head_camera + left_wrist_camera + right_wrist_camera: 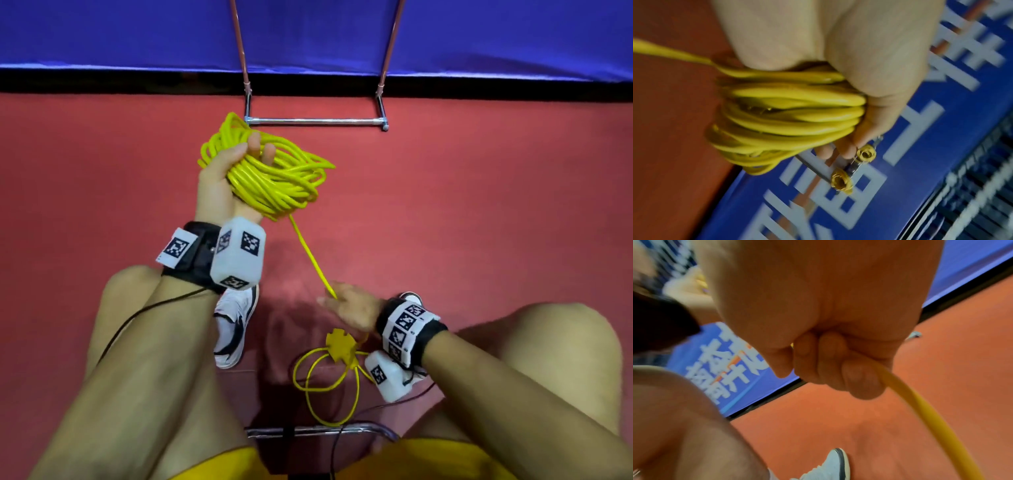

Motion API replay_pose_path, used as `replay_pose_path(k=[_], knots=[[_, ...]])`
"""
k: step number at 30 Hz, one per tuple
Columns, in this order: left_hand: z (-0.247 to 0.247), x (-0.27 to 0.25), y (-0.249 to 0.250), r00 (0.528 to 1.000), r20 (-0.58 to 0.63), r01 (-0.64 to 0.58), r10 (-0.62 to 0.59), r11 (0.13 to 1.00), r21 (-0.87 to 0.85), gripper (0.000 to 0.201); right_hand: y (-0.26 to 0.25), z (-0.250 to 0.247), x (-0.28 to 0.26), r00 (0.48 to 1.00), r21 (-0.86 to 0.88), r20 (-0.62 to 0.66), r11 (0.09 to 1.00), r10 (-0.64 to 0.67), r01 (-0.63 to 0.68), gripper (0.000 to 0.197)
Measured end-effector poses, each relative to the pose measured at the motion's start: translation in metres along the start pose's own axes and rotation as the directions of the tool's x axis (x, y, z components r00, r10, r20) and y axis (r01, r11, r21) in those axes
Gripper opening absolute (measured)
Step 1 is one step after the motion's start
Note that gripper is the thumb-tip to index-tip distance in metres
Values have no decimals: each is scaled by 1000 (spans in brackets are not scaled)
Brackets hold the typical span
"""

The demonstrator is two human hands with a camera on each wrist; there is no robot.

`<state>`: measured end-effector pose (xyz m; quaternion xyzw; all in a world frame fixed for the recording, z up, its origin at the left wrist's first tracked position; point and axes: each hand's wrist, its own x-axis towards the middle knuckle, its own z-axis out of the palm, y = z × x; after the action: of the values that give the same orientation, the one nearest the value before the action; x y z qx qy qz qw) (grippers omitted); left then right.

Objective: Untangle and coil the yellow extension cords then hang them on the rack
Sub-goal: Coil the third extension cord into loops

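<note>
My left hand [245, 152] is raised and grips a thick coil of yellow extension cord [274, 178], its fingers wrapped round the bundled loops [789, 116]. One strand [310, 255] runs down from the coil to my right hand [339, 301], which is curled round it low near the floor; the right wrist view shows the fingers [828, 363] closed on the cord [925, 415]. Below that hand a yellow socket block [339, 346] lies on the floor among loose loops [325, 394]. The chrome rack bar [315, 120] stands just beyond the coil.
The floor [479, 205] is red, with a blue banner wall [137, 34] behind the rack's pink uprights [239, 44]. My bare knees and a white shoe [233, 325] flank the loose cord. A metal tube [308, 431] crosses in front of my lap.
</note>
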<state>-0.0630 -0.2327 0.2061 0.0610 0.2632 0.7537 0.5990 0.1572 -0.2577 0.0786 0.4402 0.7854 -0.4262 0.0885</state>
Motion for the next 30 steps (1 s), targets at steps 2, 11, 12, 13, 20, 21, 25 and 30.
replay_pose_path(k=[2, 11, 12, 13, 20, 21, 25, 30], knots=[[-10, 9, -10, 981, -30, -160, 194, 879, 449, 10, -20, -10, -18, 992, -85, 23, 989, -122, 124, 19], [-50, -3, -45, 958, 241, -250, -158, -39, 968, 46, -64, -75, -50, 752, -273, -363, 835, -550, 478, 25], [-45, -10, -52, 971, 155, -142, -180, 82, 986, 47, -63, -80, -49, 730, -287, -421, 843, -538, 456, 28], [-40, -18, -58, 971, 42, 20, -235, 258, 966, 52, -61, -84, -47, 712, -290, -478, 858, -514, 425, 29], [-34, -41, -76, 780, 123, 121, -614, 341, 932, 53, -48, -98, -34, 626, -342, -653, 903, -427, 260, 37], [-32, -42, -73, 774, 114, 149, -623, 354, 923, 46, -42, -100, -30, 585, -331, -708, 918, -395, 219, 37], [-25, -48, -64, 792, 62, 357, -607, 544, 759, 44, -19, -104, -16, 638, -194, -741, 977, -208, 94, 40], [-23, -50, -50, 784, 66, 476, -617, 666, 574, 68, -2, -96, 11, 765, 285, -638, 949, 84, 133, 14]])
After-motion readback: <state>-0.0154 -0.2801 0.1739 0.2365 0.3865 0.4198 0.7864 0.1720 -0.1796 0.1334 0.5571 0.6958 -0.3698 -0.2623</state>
